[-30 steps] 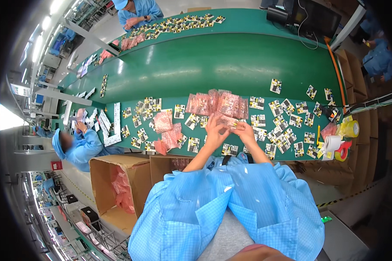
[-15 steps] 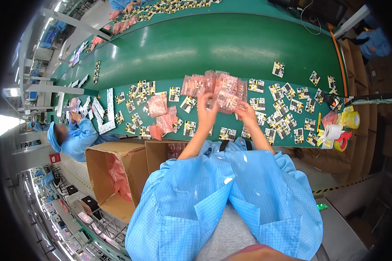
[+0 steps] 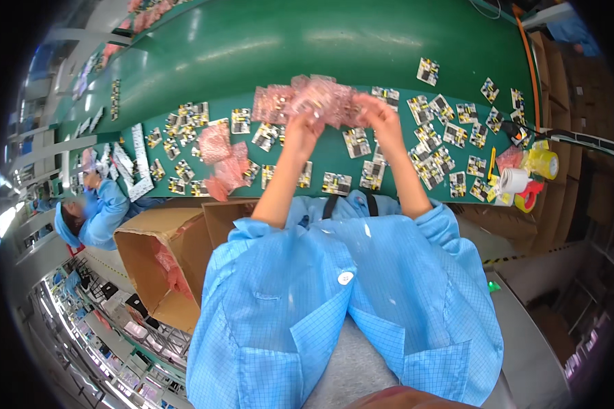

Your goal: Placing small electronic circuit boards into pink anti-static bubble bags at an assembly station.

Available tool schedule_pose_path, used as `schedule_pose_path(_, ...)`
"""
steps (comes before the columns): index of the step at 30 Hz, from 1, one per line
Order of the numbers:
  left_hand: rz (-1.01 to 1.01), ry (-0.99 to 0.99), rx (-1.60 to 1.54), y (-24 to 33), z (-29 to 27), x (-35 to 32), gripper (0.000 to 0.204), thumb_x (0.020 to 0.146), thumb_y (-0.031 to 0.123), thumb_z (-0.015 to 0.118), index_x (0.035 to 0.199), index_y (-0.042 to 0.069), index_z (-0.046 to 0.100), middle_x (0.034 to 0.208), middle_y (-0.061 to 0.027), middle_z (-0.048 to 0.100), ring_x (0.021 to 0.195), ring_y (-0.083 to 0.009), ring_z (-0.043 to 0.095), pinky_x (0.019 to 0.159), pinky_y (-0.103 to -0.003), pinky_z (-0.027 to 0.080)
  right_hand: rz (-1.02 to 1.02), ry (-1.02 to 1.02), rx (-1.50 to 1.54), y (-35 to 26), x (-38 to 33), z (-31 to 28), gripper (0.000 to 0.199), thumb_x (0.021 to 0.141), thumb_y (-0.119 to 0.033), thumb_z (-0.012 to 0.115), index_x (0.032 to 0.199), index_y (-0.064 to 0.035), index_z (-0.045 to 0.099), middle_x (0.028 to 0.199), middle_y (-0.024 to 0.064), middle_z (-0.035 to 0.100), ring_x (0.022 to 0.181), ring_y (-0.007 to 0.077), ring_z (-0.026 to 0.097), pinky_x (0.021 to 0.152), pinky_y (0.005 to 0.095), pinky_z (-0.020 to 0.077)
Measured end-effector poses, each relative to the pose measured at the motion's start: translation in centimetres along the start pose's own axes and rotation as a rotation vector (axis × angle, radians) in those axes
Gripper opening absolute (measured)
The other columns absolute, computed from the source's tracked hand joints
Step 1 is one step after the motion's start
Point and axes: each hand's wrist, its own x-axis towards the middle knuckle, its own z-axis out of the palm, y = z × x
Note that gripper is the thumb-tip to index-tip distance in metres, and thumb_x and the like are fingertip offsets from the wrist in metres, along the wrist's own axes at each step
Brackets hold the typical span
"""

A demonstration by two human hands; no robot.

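A heap of pink bubble-wrapped circuit boards (image 3: 273,102) lies on the green workbench in front of me. Both hands are at it. My left hand (image 3: 303,131) is at the near edge of the heap, its fingers blurred and partly lost against the pink wrap. From the right, my right hand (image 3: 381,117) closes its fingertips on the edge of a bubble-wrapped circuit board (image 3: 334,102) at that end. Bare circuit boards with black and yellow parts lie close by, one (image 3: 356,142) just below the wrapped ones and another (image 3: 385,97) behind my right hand.
Many loose circuit boards (image 3: 455,134) spread to the right, others to the left. Left of centre lie pink bubble-wrap pouches (image 3: 215,141). Tape rolls (image 3: 542,163) stand at the right end. An open cardboard box (image 3: 158,252) sits below the bench; a person in blue (image 3: 102,215) works at far left.
Both hands have moved away from me and leftward over the bench, taking the wrapped board from the heap's near side onto it. My view has shifted slightly too.
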Motion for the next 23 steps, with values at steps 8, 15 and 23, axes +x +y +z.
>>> schedule_pose_path(8, -0.247, 0.242, 0.542, 0.3, -0.2, 0.6, 0.034, 0.098, 0.039, 0.046, 0.099, 0.008, 0.058, 0.100, -0.0094, 0.064, 0.086, -0.0201, 0.065, 0.073, -0.035, 0.055, -0.054, 0.368, -0.204, -3.1, 3.9, -14.8, 0.024, 0.094, -0.010, 0.054, 0.116, -0.0021, 0.059, 0.113, 0.0110, 0.067, 0.090, 0.0122, 0.063, 0.079, 0.0254, 0.0497)
schedule_pose_path(15, -0.423, 0.122, 0.946, 0.6, -2.4, -3.6, 0.027, 0.096, 0.024, 0.050, 0.099, 0.001, 0.063, 0.076, -0.0017, 0.061, 0.054, -0.0072, 0.049, 0.049, -0.022, 0.040, -0.089, 0.870, -0.519, -6.0, 11.4, -34.8, 0.046, 0.078, -0.013, 0.073, 0.114, 0.0048, 0.052, 0.102, 0.0099, 0.064, 0.090, 0.0148, 0.059, 0.079, 0.0288, 0.0479)
schedule_pose_path(23, -0.255, -0.268, 1.317, -5.5, 3.8, -3.5, 0.028, 0.089, 0.013, 0.062, 0.115, 0.006, 0.057, 0.119, -0.0115, 0.058, 0.111, -0.0259, 0.055, 0.088, -0.034, 0.049, 0.166, 1.337, -0.542, -7.3, 21.2, -40.3, 0.053, 0.078, -0.020, 0.074, 0.113, 0.0128, 0.051, 0.114, 0.0214, 0.062, 0.097, 0.0298, 0.063, 0.083, 0.0429, 0.0515)
